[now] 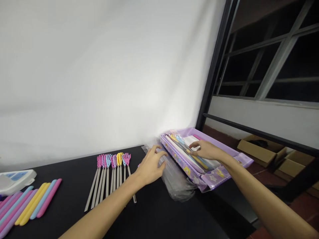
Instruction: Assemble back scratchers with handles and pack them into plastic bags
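Observation:
My left hand (pixel 151 166) hovers over a stack of clear plastic bags (pixel 175 181), its fingers apart and nothing in them. Inside the purple patterned box (pixel 221 146), my right hand (pixel 204 150) is over bagged back scratchers with yellow and blue claw heads (pixel 175 137); its thumb and fingers are apart, and whether they touch the bags is unclear. Left of my left hand lies a row of loose back scratchers (pixel 107 172), with metal rods and pink, purple, blue and yellow heads. My left forearm hides some of their lower ends.
Pink, blue, yellow and purple handle sleeves (pixel 37 202) lie at the table's left, beside a white device (pixel 17 181). A white wall panel (pixel 99 83) rises behind the black table (pixel 149 215). Cardboard boxes (pixel 258 149) stand on the floor beyond the black frame at right.

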Demonstrator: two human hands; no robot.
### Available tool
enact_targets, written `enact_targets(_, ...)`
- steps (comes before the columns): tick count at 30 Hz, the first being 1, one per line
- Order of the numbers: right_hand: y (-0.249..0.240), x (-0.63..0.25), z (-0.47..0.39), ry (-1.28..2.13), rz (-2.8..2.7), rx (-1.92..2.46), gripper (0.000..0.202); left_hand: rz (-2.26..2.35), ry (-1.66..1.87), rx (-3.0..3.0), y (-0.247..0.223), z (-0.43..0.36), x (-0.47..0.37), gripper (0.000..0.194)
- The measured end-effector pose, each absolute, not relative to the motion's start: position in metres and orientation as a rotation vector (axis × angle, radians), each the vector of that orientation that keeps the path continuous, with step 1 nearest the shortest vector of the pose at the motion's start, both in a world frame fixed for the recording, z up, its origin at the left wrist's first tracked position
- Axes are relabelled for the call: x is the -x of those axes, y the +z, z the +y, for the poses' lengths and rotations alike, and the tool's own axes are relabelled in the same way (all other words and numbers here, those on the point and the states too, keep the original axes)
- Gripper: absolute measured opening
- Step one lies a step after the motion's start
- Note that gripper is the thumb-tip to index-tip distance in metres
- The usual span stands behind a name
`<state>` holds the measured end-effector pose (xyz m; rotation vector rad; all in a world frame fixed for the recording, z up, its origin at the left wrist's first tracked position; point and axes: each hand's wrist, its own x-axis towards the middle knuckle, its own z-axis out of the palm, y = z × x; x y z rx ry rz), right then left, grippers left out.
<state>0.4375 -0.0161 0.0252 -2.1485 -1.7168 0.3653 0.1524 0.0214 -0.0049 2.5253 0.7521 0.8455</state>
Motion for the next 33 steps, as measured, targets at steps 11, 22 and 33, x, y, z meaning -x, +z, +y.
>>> enact_targets(11, 0.017, -0.442, -0.011, 0.209, -1.663, 2.323, 0.024, 0.744, 0.839, -2.526, -0.003, 0.014, -0.140, 0.031)
enact_targets(22, 0.068, -0.283, 0.011, 0.333, -1.963, 1.698, 0.014, 0.983, 0.949, -2.526, 0.014, 0.037, -0.053, 0.030)
enact_targets(33, 0.034, -0.157, 0.050, 0.987, -2.151, 2.031, 0.029, 1.379, 0.951, -2.469, -0.006, 0.028, 0.052, 0.029)
